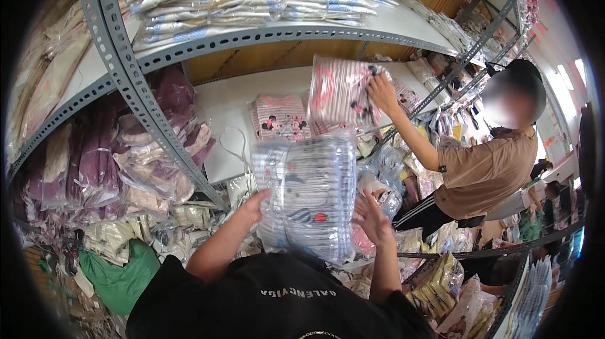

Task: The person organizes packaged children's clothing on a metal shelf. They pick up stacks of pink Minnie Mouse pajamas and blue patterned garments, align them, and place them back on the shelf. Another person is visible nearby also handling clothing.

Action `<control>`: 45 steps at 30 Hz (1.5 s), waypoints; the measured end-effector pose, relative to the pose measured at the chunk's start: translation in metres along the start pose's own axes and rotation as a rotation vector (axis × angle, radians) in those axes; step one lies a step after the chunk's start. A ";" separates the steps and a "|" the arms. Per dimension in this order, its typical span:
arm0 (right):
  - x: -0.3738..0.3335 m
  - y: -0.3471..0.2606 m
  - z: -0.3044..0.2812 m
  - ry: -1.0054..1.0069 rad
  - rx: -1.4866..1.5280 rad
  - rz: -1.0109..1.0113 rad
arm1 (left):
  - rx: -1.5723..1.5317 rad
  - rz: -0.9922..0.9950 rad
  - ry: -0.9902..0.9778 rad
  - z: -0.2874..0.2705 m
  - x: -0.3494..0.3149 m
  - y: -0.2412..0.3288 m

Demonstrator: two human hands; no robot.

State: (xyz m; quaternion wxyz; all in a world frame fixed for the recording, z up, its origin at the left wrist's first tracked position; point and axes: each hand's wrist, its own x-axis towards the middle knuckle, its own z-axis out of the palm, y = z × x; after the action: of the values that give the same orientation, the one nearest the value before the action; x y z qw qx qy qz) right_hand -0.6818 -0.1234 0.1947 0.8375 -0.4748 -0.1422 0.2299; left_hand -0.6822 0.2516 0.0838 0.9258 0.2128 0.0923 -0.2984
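Several clear bags [305, 156] w/ striped clothes [302, 216]; L hand [256, 205] gripping edge, R hand [376, 219] spread alongside.

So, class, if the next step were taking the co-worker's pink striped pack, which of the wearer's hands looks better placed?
Probably the right hand: spread open beside the wrapped bundle, nearer the pink striped pack, while the left hand holds the bundle.

Comprises lower shelf [217, 103] and upper shelf [394, 21] on grey perforated frame [265, 38]; carries pink striped garments [282, 117] below, stacked bagged white-and-blue textiles [208, 5] above.
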 end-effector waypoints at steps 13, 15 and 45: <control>0.074 0.070 0.038 0.314 0.181 0.293 | 0.422 0.497 0.192 0.075 -0.050 0.024; 0.071 0.044 0.050 0.196 0.016 0.217 | 0.360 0.626 0.059 0.076 -0.065 0.033; 0.035 0.139 0.025 0.158 -0.126 0.390 | 0.433 0.161 0.349 -0.042 -0.066 -0.028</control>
State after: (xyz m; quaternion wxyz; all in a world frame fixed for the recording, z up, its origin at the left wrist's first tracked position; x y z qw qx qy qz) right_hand -0.6980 -0.0256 0.0882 0.7542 -0.5614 0.0043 0.3405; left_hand -0.7535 0.2841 0.0563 0.8496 0.4604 0.1673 -0.1955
